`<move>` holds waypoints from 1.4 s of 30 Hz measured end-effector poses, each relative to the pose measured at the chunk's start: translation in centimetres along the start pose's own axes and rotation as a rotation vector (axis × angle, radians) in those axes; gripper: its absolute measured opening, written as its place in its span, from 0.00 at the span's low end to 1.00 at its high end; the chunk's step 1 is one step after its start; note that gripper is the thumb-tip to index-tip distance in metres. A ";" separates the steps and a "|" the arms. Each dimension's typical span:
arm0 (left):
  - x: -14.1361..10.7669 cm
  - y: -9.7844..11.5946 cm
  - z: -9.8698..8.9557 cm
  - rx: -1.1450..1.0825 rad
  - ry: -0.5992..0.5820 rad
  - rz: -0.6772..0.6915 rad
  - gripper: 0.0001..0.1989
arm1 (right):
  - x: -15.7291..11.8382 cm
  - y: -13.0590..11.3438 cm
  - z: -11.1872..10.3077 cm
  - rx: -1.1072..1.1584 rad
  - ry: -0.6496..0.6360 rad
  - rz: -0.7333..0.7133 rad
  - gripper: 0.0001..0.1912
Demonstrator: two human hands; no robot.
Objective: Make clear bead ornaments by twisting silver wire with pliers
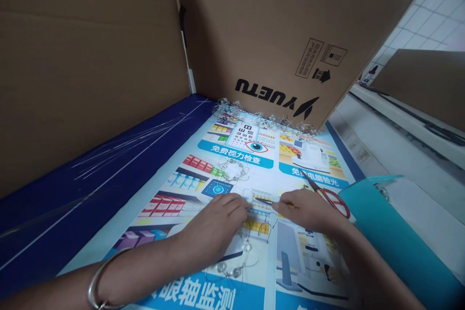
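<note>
My left hand [227, 210], a silver bangle on its wrist, is closed with its fingertips on thin wire beside a strand of clear beads [247, 247]. The strand curves over the printed sheet below that hand. In my right hand [305, 207] is a slim, pointed metal tool [264, 201], its tip directed left toward my left fingertips. The fingers hide its rear part, so I cannot tell whether it is tweezers or pliers. Fine curved wires lie around the tip. Just beyond my right hand lie red-handled scissors [332, 201]. A ring of clear beads and wire [232, 170] lies past my left hand.
Cardboard panels [290, 24] stand at the back and left. Several beaded wire pieces [267, 121] line the back panel's foot. Long clear strands [127, 140] lie on the dark blue surface [90, 189] at left. A teal folder or sheet [395, 237] lies at right.
</note>
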State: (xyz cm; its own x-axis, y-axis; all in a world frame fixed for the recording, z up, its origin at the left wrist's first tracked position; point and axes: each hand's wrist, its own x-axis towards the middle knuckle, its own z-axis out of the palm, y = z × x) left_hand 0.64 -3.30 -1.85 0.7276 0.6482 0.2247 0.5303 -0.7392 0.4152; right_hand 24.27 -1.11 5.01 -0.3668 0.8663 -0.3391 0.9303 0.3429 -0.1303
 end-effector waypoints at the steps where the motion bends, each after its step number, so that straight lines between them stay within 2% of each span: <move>1: 0.0 0.0 0.0 -0.004 0.003 0.000 0.10 | 0.2 -0.2 0.0 -0.004 0.009 0.006 0.26; 8: 0.1 0.5 -0.7 -0.066 -0.006 -0.041 0.07 | 1.0 -1.1 0.1 0.014 0.039 0.014 0.25; 13: -0.2 0.5 -1.2 -0.153 0.024 -0.038 0.07 | 0.9 -0.5 0.4 0.061 0.057 0.005 0.24; 18: -0.3 -0.3 -1.2 -0.379 0.091 -0.077 0.06 | 0.7 0.3 1.0 0.163 0.050 -0.074 0.21; 24: 0.1 -0.7 -1.7 -0.647 0.116 -0.143 0.08 | 0.8 -1.0 2.0 0.251 0.083 -0.176 0.18; 28: 0.0 -0.7 -1.8 -0.616 0.101 -0.258 0.08 | 0.3 -1.7 2.2 0.269 0.235 -0.179 0.16; 31: -0.1 -0.9 -1.7 -0.558 0.111 -0.267 0.08 | -0.1 -1.7 2.7 0.255 0.314 -0.192 0.14; 37: -0.1 -1.3 -1.8 -0.520 0.078 -0.259 0.07 | -0.7 -1.7 4.5 0.163 0.329 -0.244 0.11; 42: -0.2 -1.4 -1.8 -0.483 0.074 -0.262 0.06 | -0.7 -1.6 5.3 0.064 0.380 -0.319 0.12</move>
State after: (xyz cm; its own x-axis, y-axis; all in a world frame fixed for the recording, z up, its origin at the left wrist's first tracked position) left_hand -1.08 -2.09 -0.87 0.5563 0.8232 0.1136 0.4167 -0.3946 0.8189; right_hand 23.07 -4.19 0.56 -0.5974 0.7969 0.0893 0.7654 0.5999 -0.2329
